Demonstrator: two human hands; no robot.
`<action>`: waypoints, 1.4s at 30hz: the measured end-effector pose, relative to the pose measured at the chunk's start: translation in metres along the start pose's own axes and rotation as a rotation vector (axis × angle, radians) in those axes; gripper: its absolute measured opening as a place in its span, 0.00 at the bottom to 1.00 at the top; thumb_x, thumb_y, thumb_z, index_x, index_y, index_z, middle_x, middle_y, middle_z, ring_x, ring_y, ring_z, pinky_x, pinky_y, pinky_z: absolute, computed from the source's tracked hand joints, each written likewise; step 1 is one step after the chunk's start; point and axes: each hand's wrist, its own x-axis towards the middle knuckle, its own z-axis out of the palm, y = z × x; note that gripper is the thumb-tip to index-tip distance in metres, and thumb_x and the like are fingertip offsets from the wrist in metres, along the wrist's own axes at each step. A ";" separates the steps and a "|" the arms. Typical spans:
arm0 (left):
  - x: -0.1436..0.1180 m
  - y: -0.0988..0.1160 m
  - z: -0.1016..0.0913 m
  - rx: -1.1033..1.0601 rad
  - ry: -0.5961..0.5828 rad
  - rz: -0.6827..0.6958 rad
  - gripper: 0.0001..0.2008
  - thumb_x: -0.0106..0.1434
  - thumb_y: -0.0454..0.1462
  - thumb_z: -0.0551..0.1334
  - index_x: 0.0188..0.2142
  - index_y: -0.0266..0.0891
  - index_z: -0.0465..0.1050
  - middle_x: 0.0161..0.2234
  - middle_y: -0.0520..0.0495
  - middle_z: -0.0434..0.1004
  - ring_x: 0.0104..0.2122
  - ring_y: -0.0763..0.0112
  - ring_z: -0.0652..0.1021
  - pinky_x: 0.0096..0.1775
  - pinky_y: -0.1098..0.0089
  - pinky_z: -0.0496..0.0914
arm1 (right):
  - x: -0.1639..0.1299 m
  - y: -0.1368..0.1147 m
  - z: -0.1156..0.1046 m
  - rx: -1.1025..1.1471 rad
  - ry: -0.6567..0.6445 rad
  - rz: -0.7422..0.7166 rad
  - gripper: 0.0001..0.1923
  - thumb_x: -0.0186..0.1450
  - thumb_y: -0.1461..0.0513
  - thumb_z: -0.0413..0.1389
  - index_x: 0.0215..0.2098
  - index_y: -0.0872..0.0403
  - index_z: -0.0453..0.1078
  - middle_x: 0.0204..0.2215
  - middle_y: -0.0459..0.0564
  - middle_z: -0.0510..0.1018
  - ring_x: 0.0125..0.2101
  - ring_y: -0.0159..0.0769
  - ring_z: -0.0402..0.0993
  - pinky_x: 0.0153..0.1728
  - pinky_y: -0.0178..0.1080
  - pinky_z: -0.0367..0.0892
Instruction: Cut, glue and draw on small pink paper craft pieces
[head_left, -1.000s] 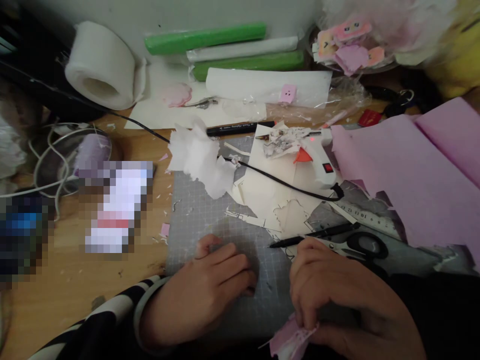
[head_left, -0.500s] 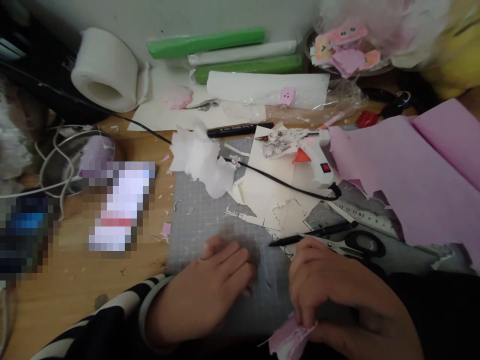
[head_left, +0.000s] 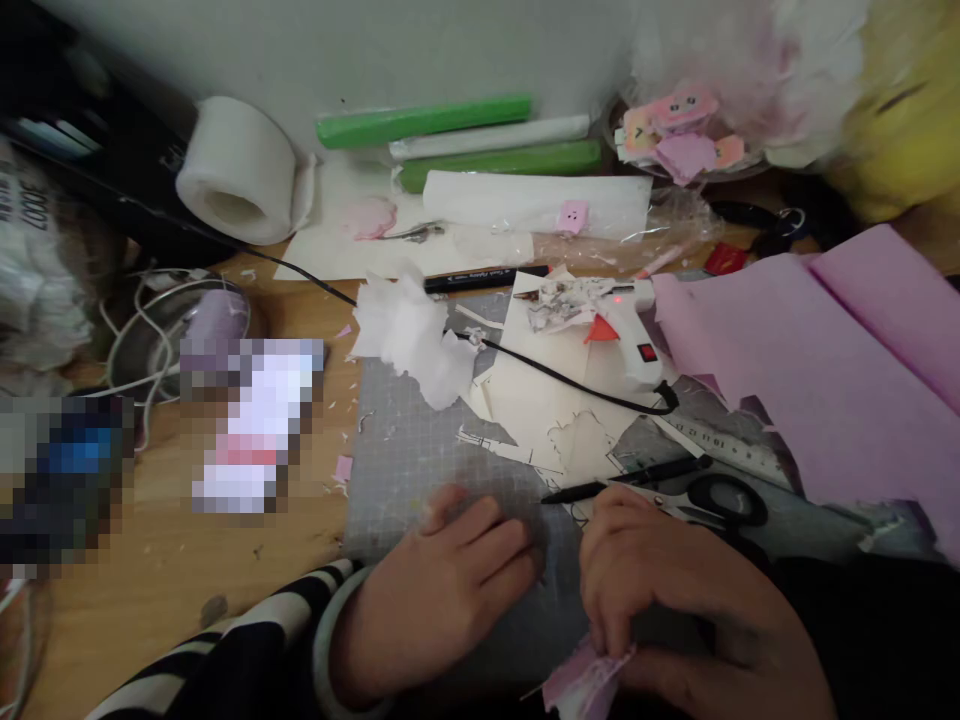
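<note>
My left hand (head_left: 442,590) rests palm down on the grey cutting mat (head_left: 405,440), fingers loosely curled, with nothing visible in it. My right hand (head_left: 675,600) is at the mat's near edge with its fingers closed on a small crumpled pink piece (head_left: 585,682) of paper or felt. Just beyond my right hand lie a black pen (head_left: 626,477) and black-handled scissors (head_left: 720,500). A white hot glue gun (head_left: 637,330) with a red switch lies on cream paper (head_left: 555,400) past them.
A large pink sheet (head_left: 817,370) covers the right side. White fluff (head_left: 412,330) and a black cable (head_left: 555,375) cross the mat's far edge. A white roll (head_left: 240,170), green rolls (head_left: 420,118), a black marker (head_left: 484,278) and a ruler (head_left: 720,445) lie further back.
My left hand has slid slightly to the right on the mat. The view has shifted a little to the left. My right hand keeps hold of the pink piece.
</note>
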 end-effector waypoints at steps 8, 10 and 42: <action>0.002 0.007 0.007 0.160 -0.058 -0.018 0.12 0.66 0.30 0.46 0.32 0.36 0.65 0.30 0.50 0.69 0.32 0.66 0.66 0.38 0.64 0.54 | -0.001 -0.001 -0.006 0.045 -0.055 -0.034 0.17 0.62 0.55 0.54 0.19 0.56 0.63 0.17 0.45 0.70 0.22 0.29 0.66 0.30 0.39 0.59; 0.000 0.004 0.005 0.041 -0.031 -0.095 0.09 0.62 0.27 0.48 0.32 0.37 0.63 0.29 0.50 0.68 0.31 0.67 0.67 0.38 0.64 0.53 | -0.001 -0.005 -0.009 0.115 -0.075 -0.014 0.16 0.61 0.56 0.55 0.20 0.56 0.63 0.18 0.45 0.69 0.23 0.30 0.66 0.29 0.38 0.60; -0.003 0.012 0.009 0.092 -0.017 -0.173 0.08 0.62 0.28 0.49 0.33 0.37 0.65 0.33 0.49 0.69 0.35 0.65 0.67 0.41 0.61 0.52 | -0.002 0.026 -0.028 0.569 -0.388 0.082 0.08 0.57 0.63 0.58 0.24 0.55 0.62 0.22 0.44 0.67 0.26 0.30 0.63 0.27 0.35 0.58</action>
